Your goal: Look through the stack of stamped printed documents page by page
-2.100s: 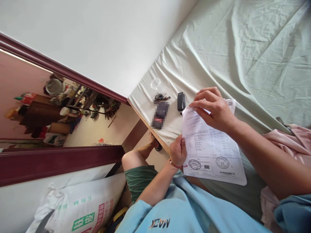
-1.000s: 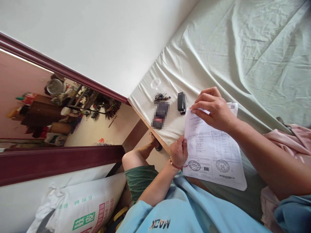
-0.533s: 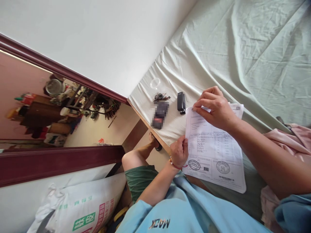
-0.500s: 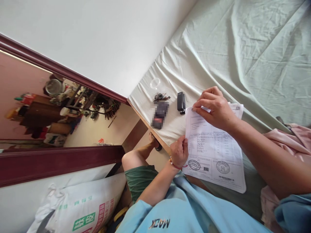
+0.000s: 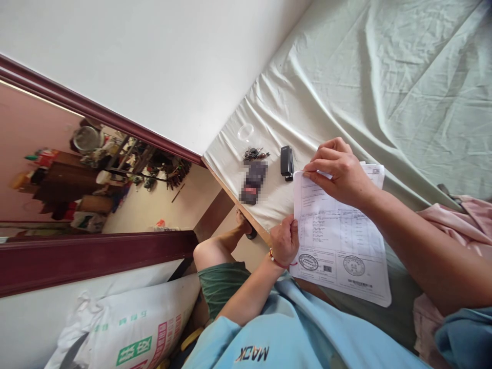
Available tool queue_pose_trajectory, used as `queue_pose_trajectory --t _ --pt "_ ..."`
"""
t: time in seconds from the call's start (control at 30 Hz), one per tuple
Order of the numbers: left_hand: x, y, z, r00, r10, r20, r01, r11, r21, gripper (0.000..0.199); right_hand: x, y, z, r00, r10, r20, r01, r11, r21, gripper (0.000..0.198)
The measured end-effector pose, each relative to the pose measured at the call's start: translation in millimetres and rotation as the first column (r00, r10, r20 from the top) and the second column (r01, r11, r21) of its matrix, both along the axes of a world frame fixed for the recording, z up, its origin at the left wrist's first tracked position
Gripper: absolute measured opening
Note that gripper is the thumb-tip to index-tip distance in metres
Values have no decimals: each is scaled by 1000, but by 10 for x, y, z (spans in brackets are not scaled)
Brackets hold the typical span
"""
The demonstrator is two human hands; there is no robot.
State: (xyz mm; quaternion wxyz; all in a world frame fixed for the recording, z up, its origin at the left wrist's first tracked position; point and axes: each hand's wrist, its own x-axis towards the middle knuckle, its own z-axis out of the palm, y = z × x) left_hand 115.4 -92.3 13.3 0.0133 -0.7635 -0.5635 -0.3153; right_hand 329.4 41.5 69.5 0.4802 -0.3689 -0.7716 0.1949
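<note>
A stack of printed papers [image 5: 326, 233] with round and oval stamps rests over my lap at the bed's edge. My left hand [image 5: 285, 241], with a beaded bracelet at the wrist, grips the left edge of the papers, thumb on top. At their upper left corner my right hand [image 5: 338, 166] pinches the sheets between thumb and fingers. Just beyond that corner a black stapler [image 5: 286, 163] lies on the pale green sheet, apart from both hands.
Left of the stapler lie a blurred-out dark object [image 5: 253, 182], a bunch of keys [image 5: 255, 154] and a clear round container [image 5: 246, 132]. Pink cloth [image 5: 457, 220] lies at the right. A white printed sack [image 5: 130, 323] stands at the lower left, below a doorway.
Both hands keep their hold on the papers. The right fingertips have shifted very slightly left at the corner; the stapler has not moved.
</note>
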Motion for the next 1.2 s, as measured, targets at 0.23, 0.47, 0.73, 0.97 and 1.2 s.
queue_pose_trajectory --t 0.23,0.47,0.73,0.97,1.2 --pt "-8 -20 -25 999 17 -52 -16 1000 16 37 -5 -12 20 999 -4 33 3 1000 21 24" --pt "-4 -37 -31 998 14 -54 -13 1000 25 39 -7 -20 34 999 43 14 -43 999 29 27" --pt "13 -50 -1 997 17 -73 -11 997 81 31 -10 -20 44 998 67 -5 -66 997 45 28" --pt "12 -64 -9 999 18 -39 -16 999 52 37 -6 -32 67 998 68 2 -68 998 18 29" --pt "18 -93 21 1000 -12 7 12 1000 13 31 1 -46 111 996 90 6 -90 996 -29 31"
